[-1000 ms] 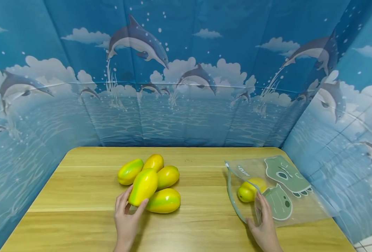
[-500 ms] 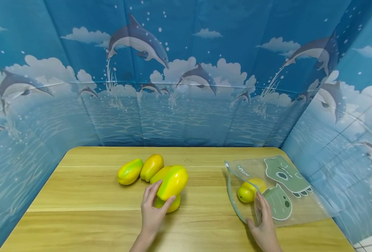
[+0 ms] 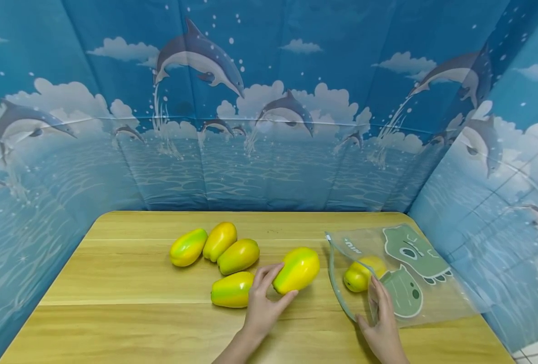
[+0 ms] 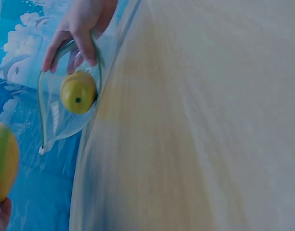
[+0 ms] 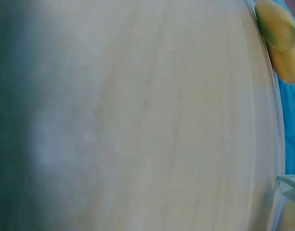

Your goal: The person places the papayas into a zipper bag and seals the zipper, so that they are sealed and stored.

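Observation:
My left hand (image 3: 265, 304) grips a glossy yellow-green papaya (image 3: 300, 270) between thumb and fingers, left of the bag's mouth. In the left wrist view, that papaya (image 4: 4, 161) shows at the left edge with a fingertip under it. My right hand (image 3: 382, 323) holds the near edge of the mouth of a clear zip bag (image 3: 437, 301) with green dinosaur prints. The mouth faces left and gapes. Inside lies another papaya (image 3: 357, 276), near the opening; the left wrist view shows its dark-dotted end (image 4: 79, 94).
Several more papayas (image 3: 238, 256) lie loosely grouped on the left-middle of the wooden table (image 3: 114, 323). One papaya (image 3: 230, 290) sits nearest the front, partly behind my left hand. A blue dolphin-print curtain (image 3: 269, 167) encloses the table's back and sides.
My left hand has lifted the papaya from the group and carried it right, towards the bag. My right hand and the bag have stayed in place.

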